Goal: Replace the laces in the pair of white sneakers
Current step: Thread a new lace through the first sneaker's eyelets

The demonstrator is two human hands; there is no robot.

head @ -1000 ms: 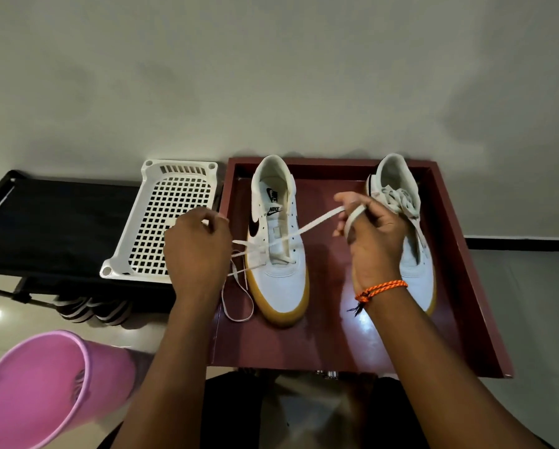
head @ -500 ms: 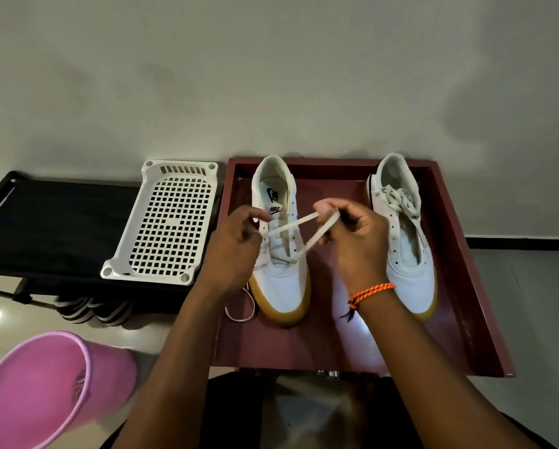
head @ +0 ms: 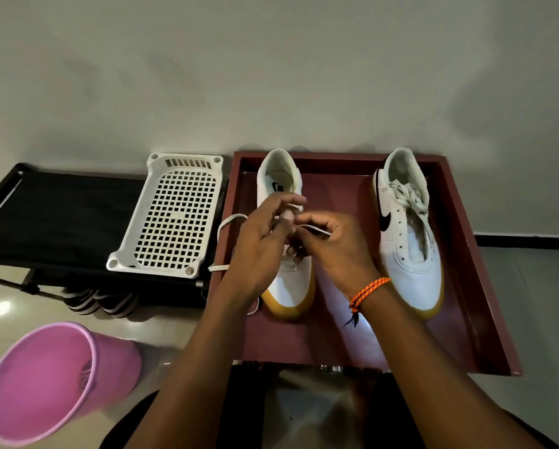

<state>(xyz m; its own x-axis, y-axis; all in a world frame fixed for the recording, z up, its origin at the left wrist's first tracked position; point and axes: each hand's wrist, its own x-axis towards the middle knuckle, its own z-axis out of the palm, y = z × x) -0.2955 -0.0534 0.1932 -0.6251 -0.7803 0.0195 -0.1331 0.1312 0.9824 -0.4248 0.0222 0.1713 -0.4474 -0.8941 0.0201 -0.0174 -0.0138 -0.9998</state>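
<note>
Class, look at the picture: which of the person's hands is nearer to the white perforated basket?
The left. The left hand works over the left sneaker, a short way right of the white basket; the right hand is farther right, between the sneakers.

I see smooth white leather-like sneakers [head: 287, 280] with matt tan rubber soles, a flat woven cloth lace [head: 228, 222], a dark red tray [head: 466, 286] with a dull sheen, a white plastic grid basket [head: 174, 218], a glossy pink plastic bucket [head: 54, 380], and a polished, reflective tile floor [head: 6, 306].
</note>
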